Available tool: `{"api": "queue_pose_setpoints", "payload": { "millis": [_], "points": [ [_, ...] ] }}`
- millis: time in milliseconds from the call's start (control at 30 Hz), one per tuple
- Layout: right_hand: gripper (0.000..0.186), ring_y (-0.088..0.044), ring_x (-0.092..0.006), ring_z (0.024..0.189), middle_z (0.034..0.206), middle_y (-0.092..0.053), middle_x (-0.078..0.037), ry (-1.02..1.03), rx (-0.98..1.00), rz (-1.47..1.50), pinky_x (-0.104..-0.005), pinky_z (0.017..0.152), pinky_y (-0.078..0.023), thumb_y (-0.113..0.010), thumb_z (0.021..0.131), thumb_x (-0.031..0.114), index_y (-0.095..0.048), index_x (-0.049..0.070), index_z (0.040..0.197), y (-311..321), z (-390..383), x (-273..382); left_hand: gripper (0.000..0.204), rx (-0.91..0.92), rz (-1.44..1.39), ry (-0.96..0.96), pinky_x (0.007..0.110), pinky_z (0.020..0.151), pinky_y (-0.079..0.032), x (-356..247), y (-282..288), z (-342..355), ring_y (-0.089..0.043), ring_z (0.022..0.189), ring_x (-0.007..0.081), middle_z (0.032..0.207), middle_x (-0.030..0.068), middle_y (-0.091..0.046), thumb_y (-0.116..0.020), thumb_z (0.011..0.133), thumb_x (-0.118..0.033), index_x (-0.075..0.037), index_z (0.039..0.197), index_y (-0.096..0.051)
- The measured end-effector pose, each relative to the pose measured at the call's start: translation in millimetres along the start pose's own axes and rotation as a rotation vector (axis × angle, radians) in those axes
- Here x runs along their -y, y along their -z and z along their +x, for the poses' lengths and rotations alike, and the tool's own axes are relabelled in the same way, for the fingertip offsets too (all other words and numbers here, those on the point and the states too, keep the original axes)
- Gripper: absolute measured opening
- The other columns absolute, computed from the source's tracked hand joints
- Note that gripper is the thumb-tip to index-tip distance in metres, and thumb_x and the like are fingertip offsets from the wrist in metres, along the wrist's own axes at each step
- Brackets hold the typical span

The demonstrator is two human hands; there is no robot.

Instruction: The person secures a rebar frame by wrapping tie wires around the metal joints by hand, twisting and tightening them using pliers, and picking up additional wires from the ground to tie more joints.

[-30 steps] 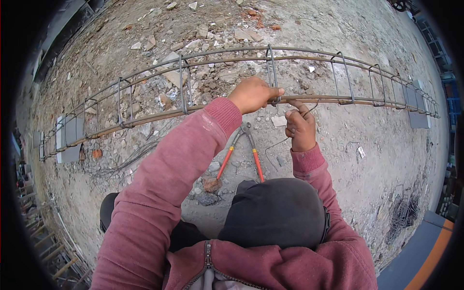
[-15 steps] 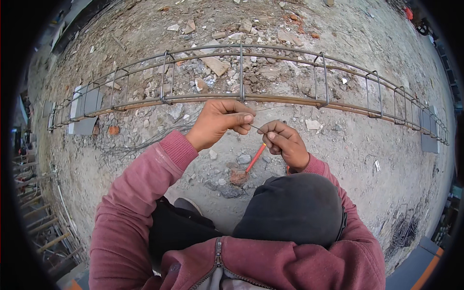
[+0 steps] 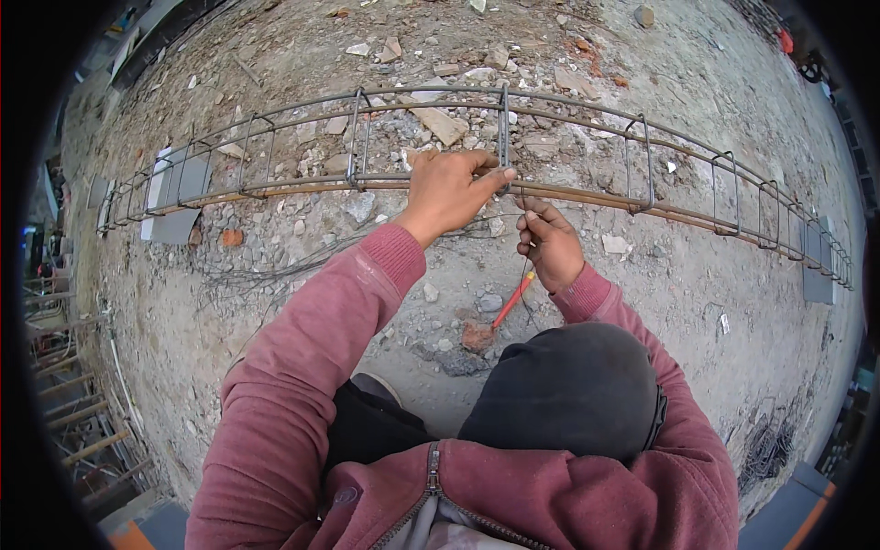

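A long rebar cage with square stirrups stretches across in front of me. My left hand is closed over its near lower bars, thumb beside the foot of the middle stirrup. Just right of that joint and slightly nearer to me, my right hand pinches a thin dark tie wire. One end of the wire rises toward the joint, and a length hangs below my fingers. Where the wire meets the bars is too small to make out. A red-handled tool lies on the ground below my right hand.
The cage rests on grey blocks at the left and right. A bundle of loose wires lies left of my hands. Broken tile and rubble lie behind the cage. A brick piece sits near my knees.
My left hand has moved from the wire onto the cage's lower bars. My right hand has raised the wire toward the middle stirrup. The view has shifted slightly.
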State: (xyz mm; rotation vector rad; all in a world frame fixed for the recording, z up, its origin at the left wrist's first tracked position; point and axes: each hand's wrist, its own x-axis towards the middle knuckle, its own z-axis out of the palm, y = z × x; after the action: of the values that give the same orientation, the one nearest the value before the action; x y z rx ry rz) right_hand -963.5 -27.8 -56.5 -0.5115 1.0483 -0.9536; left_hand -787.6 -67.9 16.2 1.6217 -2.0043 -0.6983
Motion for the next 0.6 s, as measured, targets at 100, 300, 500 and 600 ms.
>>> {"api": "queue_pose_setpoints", "payload": {
  "millis": [100,300,500,600],
  "points": [
    [0.018,-0.045,-0.0086,0.061,0.077,-0.056,-0.001,-0.011,0.060,0.109,-0.0222,0.054,-0.038,-0.047,0.089,0.005,-0.055,0.002,0.104,-11.8,21.9,8.3,0.039,-0.024,-0.099,0.067,0.031,0.063,-0.049,2.9,-7.0,2.8,-0.064,0.071,0.0207,0.085,0.0125,-0.066,-0.064,0.080,-0.029,-0.006,0.111,-0.059],
    [0.021,-0.046,-0.0104,0.070,0.090,-0.054,-0.002,-0.174,0.202,0.205,-0.0251,0.065,-0.040,-0.046,0.087,0.001,-0.053,0.003,0.107,-16.8,10.4,18.4,0.034,-0.176,-0.267,-0.030,0.030,0.067,-0.049,1.0,-12.8,0.4,-0.062,0.069,0.0208,0.102,0.0111,-0.059,-0.064,0.078,-0.013,-0.007,0.111,-0.058],
    [0.021,-0.049,-0.0106,0.071,0.087,-0.056,-0.003,-0.132,0.228,0.258,-0.0254,0.063,-0.042,-0.050,0.086,0.002,-0.054,0.001,0.107,-2.7,29.6,5.7,0.022,0.110,-0.504,0.102,0.030,0.073,-0.046,0.1,-16.9,14.0,-0.060,0.081,0.0155,0.091,0.0061,-0.062,-0.062,0.077,-0.010,-0.004,0.097,-0.063],
    [0.016,-0.054,-0.0101,0.070,0.085,-0.061,-0.004,0.052,0.127,0.145,-0.0216,0.060,-0.042,-0.054,0.087,0.006,-0.057,0.001,0.103,-9.6,24.1,-2.9,0.018,0.186,-0.685,0.152,0.028,0.074,-0.045,5.1,-1.4,18.1,-0.058,0.081,0.0130,0.089,0.0058,-0.064,-0.058,0.081,-0.015,-0.002,0.091,-0.064]
  ]
}}
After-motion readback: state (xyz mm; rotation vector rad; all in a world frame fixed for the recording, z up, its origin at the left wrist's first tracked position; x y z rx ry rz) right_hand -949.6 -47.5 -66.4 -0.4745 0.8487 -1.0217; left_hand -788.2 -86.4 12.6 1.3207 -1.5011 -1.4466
